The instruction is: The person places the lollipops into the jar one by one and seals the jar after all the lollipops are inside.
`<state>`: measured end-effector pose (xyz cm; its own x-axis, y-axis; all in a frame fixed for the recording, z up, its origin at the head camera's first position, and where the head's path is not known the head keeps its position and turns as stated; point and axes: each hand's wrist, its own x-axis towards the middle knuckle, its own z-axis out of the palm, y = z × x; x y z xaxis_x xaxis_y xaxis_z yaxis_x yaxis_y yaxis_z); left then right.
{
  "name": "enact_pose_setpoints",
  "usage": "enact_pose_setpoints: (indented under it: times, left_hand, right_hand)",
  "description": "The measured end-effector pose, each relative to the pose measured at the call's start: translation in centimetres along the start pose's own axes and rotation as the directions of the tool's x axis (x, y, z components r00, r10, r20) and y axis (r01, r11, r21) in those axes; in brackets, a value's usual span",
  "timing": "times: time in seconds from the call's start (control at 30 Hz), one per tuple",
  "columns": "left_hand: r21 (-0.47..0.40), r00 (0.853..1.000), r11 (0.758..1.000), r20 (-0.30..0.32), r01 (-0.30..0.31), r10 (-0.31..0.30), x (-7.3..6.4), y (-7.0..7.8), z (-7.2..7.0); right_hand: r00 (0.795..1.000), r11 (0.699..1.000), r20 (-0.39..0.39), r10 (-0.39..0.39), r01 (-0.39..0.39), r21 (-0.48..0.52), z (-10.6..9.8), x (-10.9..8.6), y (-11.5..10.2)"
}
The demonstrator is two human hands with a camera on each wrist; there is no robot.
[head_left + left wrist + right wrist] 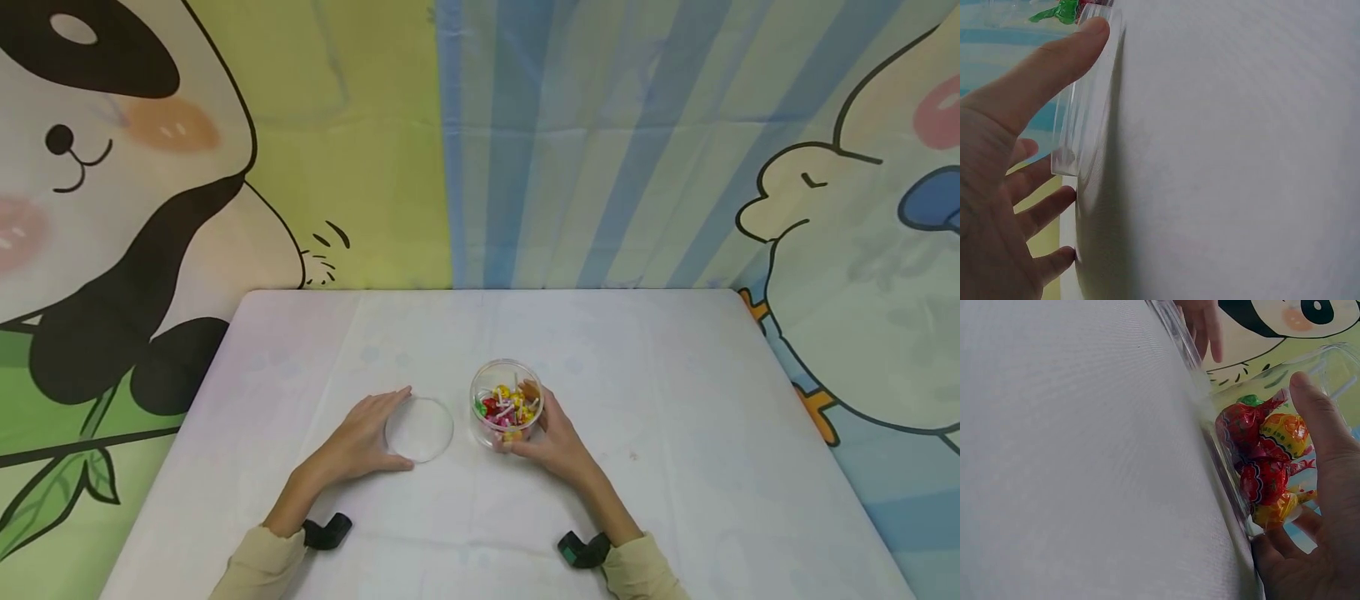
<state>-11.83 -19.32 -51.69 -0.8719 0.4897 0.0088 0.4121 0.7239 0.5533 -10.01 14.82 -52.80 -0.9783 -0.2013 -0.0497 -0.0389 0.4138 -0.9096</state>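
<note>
A clear round lid (pixel 452 431) lies flat on the white table, with my left hand (pixel 366 437) curved loosely around its left side. In the left wrist view, the thumb overlaps the edge of the lid (pixel 1088 100) and the other fingers spread apart at its far side. Just to the right stands a clear round jar (pixel 481 430) without a cover, upright on the table. Wrapped lollipops (pixel 1266 481) in red, yellow and green fill its lower part, their white sticks poking up. My right hand (pixel 558 442) grips the jar from the right, thumb at the near side, fingers behind.
White cloth covers the table (pixel 675 375) around both hands. Behind it hangs a printed backdrop (pixel 585 125) with cartoon animals and blue stripes. Black bands (pixel 327 531) sit on both wrists, below beige sleeves (pixel 262 562).
</note>
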Motion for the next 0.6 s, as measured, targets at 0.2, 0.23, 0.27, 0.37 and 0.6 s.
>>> enact_pose_setpoints:
  times: [0.2, 0.23, 0.27, 0.37, 0.6]
  left_hand:
    - [-0.11, 0.999, 0.993, -0.042, -0.03, 0.025, 0.2, 0.2, -0.3]
    - [-0.131, 0.998, 0.991, -0.05, -0.035, 0.028, 0.3, 0.4, -0.4]
    - [-0.155, 0.998, 0.987, -0.057, -0.039, 0.031, 0.4, 0.5, -0.5]
    - [-0.241, 0.996, 0.968, -0.076, -0.071, 0.054, 1.0, 1.2, -0.8]
    - [-0.375, 0.989, 0.918, -0.119, -0.126, 0.088, 1.9, 2.7, -1.4]
  right_hand:
    - [1.0, 1.0, 0.002, -0.006, 0.006, -0.004, -0.1, 0.1, 0.0]
    - [1.0, 1.0, 0.0, -0.005, 0.005, -0.007, -0.1, 0.1, 0.0]
    - [1.0, 1.0, -0.003, -0.011, 0.011, -0.012, -0.1, 0.0, 0.0]
    - [1.0, 1.0, -0.008, -0.006, 0.006, -0.017, 0.0, 0.0, 0.0]
    - [1.0, 1.0, -0.002, -0.008, 0.008, 0.002, 0.0, 0.0, 0.0]
